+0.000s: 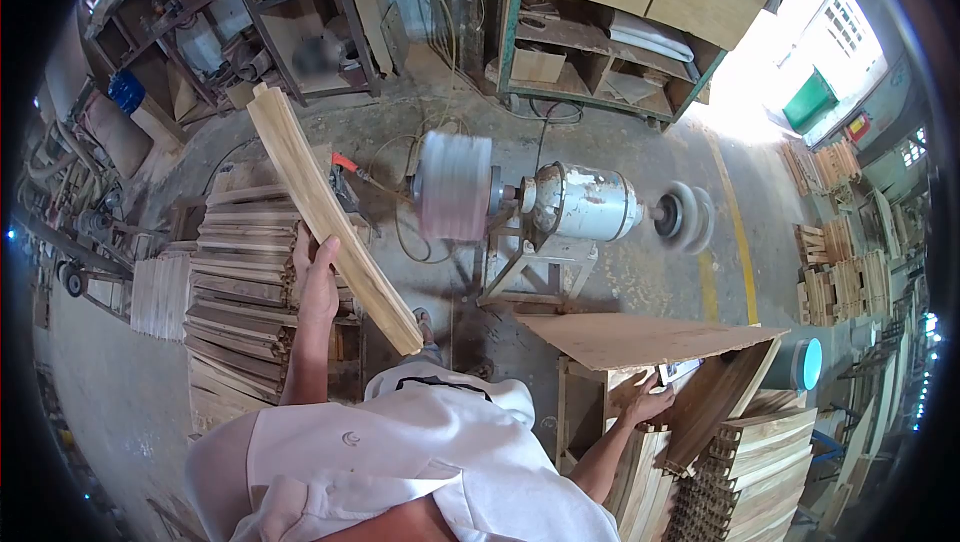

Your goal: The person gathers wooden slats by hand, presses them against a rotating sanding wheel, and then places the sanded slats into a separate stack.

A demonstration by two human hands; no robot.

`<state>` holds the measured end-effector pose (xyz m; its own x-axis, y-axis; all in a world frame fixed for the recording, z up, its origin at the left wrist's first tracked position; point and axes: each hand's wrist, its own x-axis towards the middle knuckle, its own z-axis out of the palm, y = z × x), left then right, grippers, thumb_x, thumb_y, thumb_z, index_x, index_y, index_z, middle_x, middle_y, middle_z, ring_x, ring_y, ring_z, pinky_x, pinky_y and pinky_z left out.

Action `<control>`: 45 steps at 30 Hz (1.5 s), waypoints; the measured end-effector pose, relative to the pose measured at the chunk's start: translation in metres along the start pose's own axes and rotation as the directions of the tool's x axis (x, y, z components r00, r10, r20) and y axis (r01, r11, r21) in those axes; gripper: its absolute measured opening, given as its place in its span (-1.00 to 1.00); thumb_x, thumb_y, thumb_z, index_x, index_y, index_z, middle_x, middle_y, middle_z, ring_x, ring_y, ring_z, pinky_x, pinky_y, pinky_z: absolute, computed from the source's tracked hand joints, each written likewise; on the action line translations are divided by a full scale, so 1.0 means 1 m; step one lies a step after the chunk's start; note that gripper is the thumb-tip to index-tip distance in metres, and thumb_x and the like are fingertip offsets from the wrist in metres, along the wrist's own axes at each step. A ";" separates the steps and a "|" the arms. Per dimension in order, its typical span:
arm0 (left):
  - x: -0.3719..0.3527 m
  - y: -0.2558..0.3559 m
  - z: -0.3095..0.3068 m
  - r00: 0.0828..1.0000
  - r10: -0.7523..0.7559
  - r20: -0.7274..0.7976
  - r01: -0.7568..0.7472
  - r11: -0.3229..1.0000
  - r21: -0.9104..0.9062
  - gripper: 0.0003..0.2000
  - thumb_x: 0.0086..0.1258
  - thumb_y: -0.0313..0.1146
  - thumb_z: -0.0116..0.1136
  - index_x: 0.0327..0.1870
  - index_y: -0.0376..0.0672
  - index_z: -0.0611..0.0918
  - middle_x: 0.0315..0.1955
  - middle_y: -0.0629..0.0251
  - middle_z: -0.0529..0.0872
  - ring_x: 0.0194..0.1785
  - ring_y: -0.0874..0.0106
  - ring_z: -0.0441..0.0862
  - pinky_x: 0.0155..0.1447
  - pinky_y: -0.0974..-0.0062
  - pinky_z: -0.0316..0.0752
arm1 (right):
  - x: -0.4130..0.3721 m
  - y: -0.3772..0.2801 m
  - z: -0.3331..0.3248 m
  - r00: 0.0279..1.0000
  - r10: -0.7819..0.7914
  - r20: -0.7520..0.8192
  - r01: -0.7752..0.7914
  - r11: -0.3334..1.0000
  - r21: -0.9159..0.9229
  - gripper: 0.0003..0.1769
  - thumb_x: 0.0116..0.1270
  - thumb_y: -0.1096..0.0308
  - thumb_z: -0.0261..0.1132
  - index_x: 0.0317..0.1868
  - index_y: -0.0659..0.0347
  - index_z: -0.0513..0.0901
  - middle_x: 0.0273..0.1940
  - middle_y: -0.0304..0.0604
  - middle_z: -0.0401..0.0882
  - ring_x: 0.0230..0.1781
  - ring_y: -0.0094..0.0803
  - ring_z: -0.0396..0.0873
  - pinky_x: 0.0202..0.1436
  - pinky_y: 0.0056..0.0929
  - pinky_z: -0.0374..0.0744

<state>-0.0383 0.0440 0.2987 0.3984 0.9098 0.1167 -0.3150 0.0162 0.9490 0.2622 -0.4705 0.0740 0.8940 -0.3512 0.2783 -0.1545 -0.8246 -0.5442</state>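
Observation:
My left hand (318, 282) is closed around a long, slightly curved wooden slat (325, 202), with the thumb lying along its face. The slat slants from upper left down toward my body and has a narrow tenon at its far end. Beneath that hand lies a big stack of similar wooden slats (240, 287). Low on the right, my right hand (650, 402) reaches under a brown board (650, 337), its fingers bent at a small pale flat object (682, 372) whose kind I cannot make out. More wooden pieces (770, 462) are piled beside that hand.
Ahead, a blurred sanding drum (455, 187) sits on the shaft of a worn white motor (585, 202) on a metal stand (540, 267). A smaller wheel (685, 217) is on its other end. An orange-tipped air hose (345, 163) lies left of the drum. Shelves (600, 47) stand behind.

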 end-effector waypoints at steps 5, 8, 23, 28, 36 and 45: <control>0.004 -0.004 -0.002 1.000 0.016 0.005 -0.016 1.000 0.012 -0.43 0.39 -0.37 0.15 0.41 -0.30 0.32 0.13 0.19 0.54 0.16 0.39 0.52 0.31 0.39 0.35 | -0.011 -0.004 -0.004 0.995 -0.094 -0.015 0.094 0.996 0.000 -0.31 0.43 -0.10 0.18 0.18 0.46 0.51 0.23 0.38 0.34 0.23 0.23 0.40 0.30 0.05 0.37; 0.005 -0.001 0.005 1.000 0.004 0.020 -0.004 1.000 -0.010 -0.41 0.40 -0.37 0.16 0.43 -0.30 0.31 0.14 0.20 0.53 0.20 0.40 0.49 0.32 0.40 0.33 | -0.010 -0.006 -0.008 0.997 -0.061 0.057 0.062 0.998 -0.013 -0.30 0.44 -0.12 0.15 0.21 0.44 0.51 0.27 0.40 0.32 0.27 0.24 0.37 0.32 0.05 0.35; 0.008 -0.009 0.007 0.999 0.000 0.046 -0.001 1.000 0.020 -0.42 0.39 -0.40 0.16 0.42 -0.30 0.31 0.14 0.23 0.54 0.20 0.42 0.47 0.34 0.40 0.31 | 0.016 0.007 0.004 0.988 -0.152 0.019 0.152 0.988 -0.007 -0.25 0.39 -0.05 0.28 0.34 0.42 0.43 0.26 0.32 0.42 0.30 0.17 0.38 0.34 0.01 0.38; 0.004 -0.010 0.009 0.998 -0.014 0.057 0.013 1.000 0.019 -0.41 0.39 -0.39 0.16 0.43 -0.31 0.30 0.16 0.22 0.53 0.21 0.42 0.46 0.35 0.40 0.30 | 0.020 0.001 0.000 0.989 -0.136 0.058 0.136 0.991 0.008 -0.25 0.37 -0.03 0.29 0.37 0.36 0.42 0.28 0.30 0.40 0.29 0.17 0.38 0.34 0.00 0.38; 0.005 -0.015 0.008 0.999 -0.026 0.045 0.025 1.000 0.002 -0.41 0.41 -0.40 0.15 0.44 -0.32 0.28 0.20 0.21 0.51 0.24 0.42 0.45 0.37 0.40 0.28 | 0.021 0.005 0.001 0.991 -0.115 0.062 0.107 0.987 0.116 -0.36 0.37 -0.02 0.30 0.28 0.28 0.54 0.38 0.31 0.27 0.36 0.19 0.32 0.38 0.00 0.37; 0.005 -0.013 0.015 0.998 -0.018 0.056 0.018 1.000 0.008 -0.45 0.41 -0.40 0.16 0.40 -0.31 0.33 0.15 0.22 0.52 0.20 0.42 0.45 0.35 0.42 0.28 | -0.007 -0.012 -0.008 0.960 -0.276 0.045 0.268 0.955 0.131 -0.46 0.38 -0.01 0.28 0.24 0.14 0.61 0.48 0.29 0.11 0.46 0.21 0.19 0.46 0.04 0.28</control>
<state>-0.0190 0.0418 0.2915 0.4514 0.8848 0.1156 -0.3006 0.0289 0.9533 0.2542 -0.4612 0.0852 0.9200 -0.0900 0.3814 0.1469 -0.8231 -0.5485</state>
